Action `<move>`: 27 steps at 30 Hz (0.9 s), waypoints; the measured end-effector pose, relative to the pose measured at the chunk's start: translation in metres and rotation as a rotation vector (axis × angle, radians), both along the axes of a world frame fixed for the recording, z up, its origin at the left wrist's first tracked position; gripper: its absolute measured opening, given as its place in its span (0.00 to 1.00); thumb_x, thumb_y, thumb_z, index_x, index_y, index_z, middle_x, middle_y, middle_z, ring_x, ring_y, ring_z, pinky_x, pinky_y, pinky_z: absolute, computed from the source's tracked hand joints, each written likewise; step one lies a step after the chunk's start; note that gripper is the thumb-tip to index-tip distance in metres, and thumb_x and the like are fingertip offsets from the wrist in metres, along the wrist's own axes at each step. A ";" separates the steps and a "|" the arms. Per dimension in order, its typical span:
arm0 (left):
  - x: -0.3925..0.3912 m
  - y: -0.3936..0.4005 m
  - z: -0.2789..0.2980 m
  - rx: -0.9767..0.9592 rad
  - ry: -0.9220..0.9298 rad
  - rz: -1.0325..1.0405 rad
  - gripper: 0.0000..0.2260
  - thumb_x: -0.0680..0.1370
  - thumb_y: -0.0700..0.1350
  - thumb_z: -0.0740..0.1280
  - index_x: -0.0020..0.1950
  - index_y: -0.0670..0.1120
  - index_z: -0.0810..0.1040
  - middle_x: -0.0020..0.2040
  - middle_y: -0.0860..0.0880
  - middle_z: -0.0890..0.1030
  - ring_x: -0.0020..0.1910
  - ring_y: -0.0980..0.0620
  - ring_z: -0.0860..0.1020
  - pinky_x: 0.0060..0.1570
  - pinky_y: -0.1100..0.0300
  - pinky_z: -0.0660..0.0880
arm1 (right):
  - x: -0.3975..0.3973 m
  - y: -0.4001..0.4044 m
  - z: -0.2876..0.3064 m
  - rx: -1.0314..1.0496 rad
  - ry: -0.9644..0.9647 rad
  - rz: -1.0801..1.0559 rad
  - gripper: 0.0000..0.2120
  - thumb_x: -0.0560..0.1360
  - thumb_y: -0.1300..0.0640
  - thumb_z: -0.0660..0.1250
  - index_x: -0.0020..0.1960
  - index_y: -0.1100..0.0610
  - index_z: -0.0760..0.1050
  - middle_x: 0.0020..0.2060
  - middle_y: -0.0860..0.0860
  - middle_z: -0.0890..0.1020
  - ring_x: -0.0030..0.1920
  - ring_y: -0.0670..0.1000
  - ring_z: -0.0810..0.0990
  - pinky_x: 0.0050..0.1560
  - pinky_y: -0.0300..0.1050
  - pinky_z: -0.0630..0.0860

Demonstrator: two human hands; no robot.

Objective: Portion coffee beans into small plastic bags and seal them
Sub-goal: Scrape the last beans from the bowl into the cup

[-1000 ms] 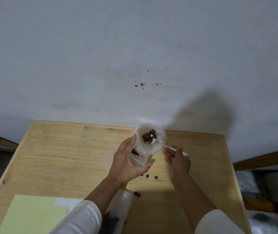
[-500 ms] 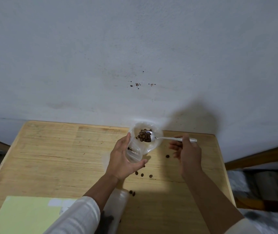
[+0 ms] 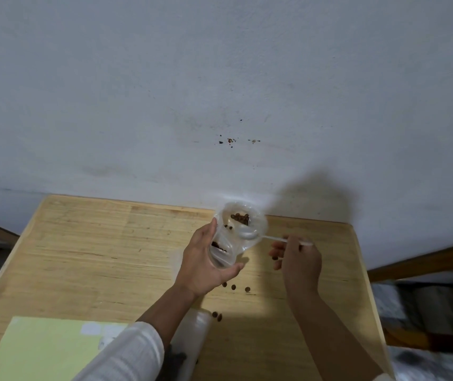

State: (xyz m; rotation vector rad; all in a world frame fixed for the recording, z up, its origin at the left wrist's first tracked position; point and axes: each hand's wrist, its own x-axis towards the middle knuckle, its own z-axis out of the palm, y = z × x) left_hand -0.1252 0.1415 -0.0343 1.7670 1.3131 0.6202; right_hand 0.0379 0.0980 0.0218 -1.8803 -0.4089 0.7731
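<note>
Left hand (image 3: 206, 259) raised above the desk (image 3: 87, 243) near its far edge, palm turned inward, thumb and fingers curled round a clear plastic bag (image 3: 236, 232). Bag mouth gapes upward; coffee beans (image 3: 240, 218) sit inside. Right hand (image 3: 296, 257) just beside it, fingers pinching the handle of a spoon (image 3: 250, 234), bowl inside the bag mouth. Both forearms reach in from the near edge, white sleeves pushed up. Loose beans (image 3: 233, 286) lie on the desk below the hands. Pale green sheet (image 3: 46, 350) at the near left corner.

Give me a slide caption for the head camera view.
Left hand holds a plastic bag while right hand spoons in coffee beans.
</note>
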 end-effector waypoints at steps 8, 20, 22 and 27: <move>-0.002 -0.004 0.002 0.001 0.009 -0.026 0.48 0.63 0.58 0.77 0.76 0.54 0.54 0.67 0.58 0.64 0.65 0.64 0.63 0.61 0.78 0.57 | -0.014 0.014 -0.031 -0.106 0.215 -0.252 0.10 0.78 0.61 0.56 0.46 0.59 0.75 0.32 0.52 0.82 0.28 0.48 0.80 0.27 0.40 0.73; -0.006 -0.010 0.001 0.011 0.041 -0.023 0.48 0.63 0.58 0.77 0.76 0.55 0.54 0.67 0.56 0.65 0.65 0.64 0.64 0.60 0.81 0.57 | -0.020 0.027 -0.049 0.137 0.638 -0.548 0.10 0.80 0.62 0.54 0.47 0.62 0.73 0.38 0.59 0.81 0.37 0.51 0.82 0.30 0.35 0.79; -0.006 -0.011 0.001 -0.004 0.040 -0.021 0.48 0.63 0.59 0.76 0.76 0.55 0.54 0.68 0.56 0.65 0.66 0.63 0.64 0.61 0.77 0.59 | -0.021 0.025 -0.051 0.184 0.699 -0.522 0.10 0.81 0.62 0.54 0.49 0.63 0.73 0.41 0.59 0.81 0.40 0.51 0.83 0.36 0.38 0.81; -0.006 -0.011 0.001 -0.019 0.051 -0.018 0.48 0.63 0.58 0.77 0.76 0.55 0.54 0.67 0.58 0.65 0.65 0.64 0.64 0.58 0.83 0.56 | -0.013 0.017 -0.058 0.238 0.776 -0.391 0.10 0.82 0.59 0.53 0.54 0.62 0.72 0.45 0.59 0.81 0.45 0.52 0.82 0.44 0.41 0.82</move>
